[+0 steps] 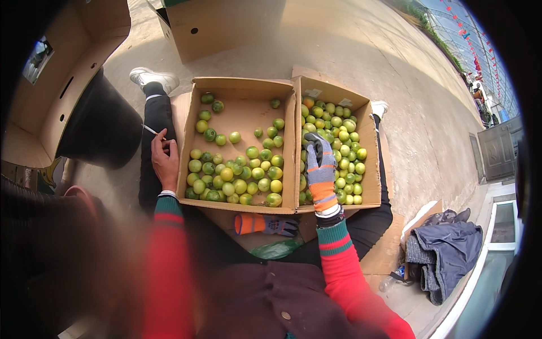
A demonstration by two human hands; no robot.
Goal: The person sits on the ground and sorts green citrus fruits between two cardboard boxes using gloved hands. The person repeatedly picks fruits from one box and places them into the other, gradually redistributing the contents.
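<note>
Two open cardboard boxes stand side by side between my legs. In the left box [243,104], green and yellowish tomatoes [240,185] lie mostly toward the near side, with bare cardboard at the far middle. The right box [370,169] is thickly filled with more tomatoes [345,135], a few turning orange. My right hand [320,164], in a grey and orange glove, reaches over that box's left side; its fingers are curled down among the tomatoes, and what they grip is hidden. Bare, my left hand [165,161] rests by the left box's outer wall, a white cigarette [149,129] between its fingers.
An orange and grey glove [265,224] and a green plastic bag [276,248] lie before the boxes. At left stand a black bucket [104,127] and a large carton [84,45]; another carton [220,28] is beyond. Dark clothing [446,251] lies at right beside a plastic bottle [389,281].
</note>
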